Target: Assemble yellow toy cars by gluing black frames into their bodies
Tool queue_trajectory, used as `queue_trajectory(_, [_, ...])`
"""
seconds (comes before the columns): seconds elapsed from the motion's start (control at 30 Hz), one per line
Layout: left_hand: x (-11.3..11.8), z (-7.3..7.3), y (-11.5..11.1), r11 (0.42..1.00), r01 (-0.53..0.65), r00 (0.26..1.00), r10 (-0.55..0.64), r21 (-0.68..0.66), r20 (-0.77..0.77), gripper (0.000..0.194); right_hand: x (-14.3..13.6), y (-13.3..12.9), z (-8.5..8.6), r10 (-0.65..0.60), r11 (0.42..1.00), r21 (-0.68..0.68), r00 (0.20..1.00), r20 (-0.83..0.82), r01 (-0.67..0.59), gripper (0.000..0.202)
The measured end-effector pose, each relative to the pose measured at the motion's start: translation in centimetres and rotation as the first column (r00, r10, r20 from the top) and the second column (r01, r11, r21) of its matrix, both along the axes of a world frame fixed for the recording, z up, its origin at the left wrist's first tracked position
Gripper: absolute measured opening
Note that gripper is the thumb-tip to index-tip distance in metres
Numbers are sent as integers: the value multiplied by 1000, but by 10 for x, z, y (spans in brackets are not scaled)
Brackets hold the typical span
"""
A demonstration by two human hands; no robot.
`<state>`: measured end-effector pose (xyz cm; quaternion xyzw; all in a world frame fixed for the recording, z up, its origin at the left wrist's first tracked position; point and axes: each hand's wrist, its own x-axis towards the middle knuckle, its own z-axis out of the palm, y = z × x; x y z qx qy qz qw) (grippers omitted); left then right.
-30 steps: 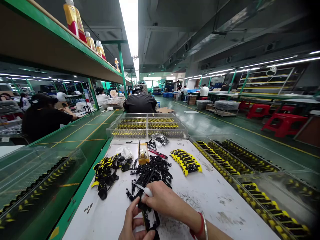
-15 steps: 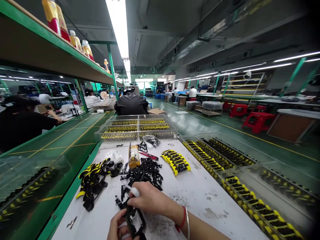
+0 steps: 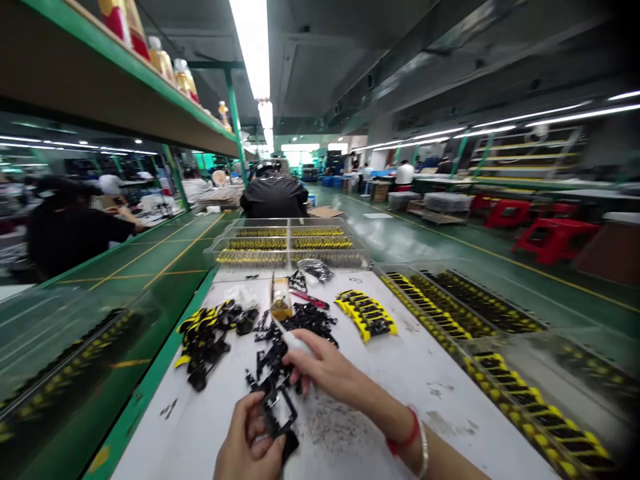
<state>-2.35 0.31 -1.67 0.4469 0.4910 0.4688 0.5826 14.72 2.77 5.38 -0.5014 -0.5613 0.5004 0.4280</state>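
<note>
My left hand (image 3: 247,437), at the bottom centre, grips a black plastic frame (image 3: 271,419) with a rectangular opening. Above and to the right, my right hand (image 3: 325,370) has its fingers closed round a white thin-tipped tool (image 3: 296,343); its exact kind is unclear. The tip points up and left, apart from the frame. Just beyond lies a pile of small black parts (image 3: 315,321). A small yellow box (image 3: 281,300) stands behind that pile. Left of it are heaped black-and-yellow parts (image 3: 203,340).
A row of yellow-and-black pieces (image 3: 365,315) lies right of the pile, near a red pen-like tool (image 3: 310,298). Clear trays of similar pieces stand at the back (image 3: 287,243), right (image 3: 470,343) and left (image 3: 145,303). A person in black (image 3: 274,193) sits ahead.
My right hand has lifted the white tool up and away from the black frame. My left hand still holds the frame, now turned more upright. The whole view has shifted slightly.
</note>
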Motion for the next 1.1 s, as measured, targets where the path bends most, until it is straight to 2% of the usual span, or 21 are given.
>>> queue_trajectory(0.03, [0,3,0,998,57,998,-57,-11,-16,55,1,-2,3,13,1000,15,1000,14,-14,35])
queue_trajectory(0.1, [-1,7,0,1000,30,998,-30,8,-51,52,4,-7,8,-7,1000,19,998,65,6,42])
queue_trajectory(0.23, [-1,9,-1,999,24,994,-20,40,-106,49,7,-15,13,-138,988,100,971,194,120,32])
queue_trajectory(0.33, [-1,13,-3,997,56,986,-47,53,-161,47,7,-21,10,-280,940,281,910,305,194,27])
queue_trajectory(0.47, [1,17,-3,995,86,971,-71,56,-227,46,5,-28,2,-407,852,489,826,389,189,18])
queue_trajectory(0.6, [2,12,-3,995,92,958,-77,44,-277,47,1,-32,-3,-417,810,578,793,444,102,13])
queue_trajectory(0.8, [1,7,-2,995,96,965,-86,29,-247,49,-6,-32,-7,-418,752,659,765,490,-10,8])
queue_trajectory(1.1, [-1,2,-3,992,110,973,-93,69,-212,51,-11,-32,-11,-416,780,626,741,527,-8,11])
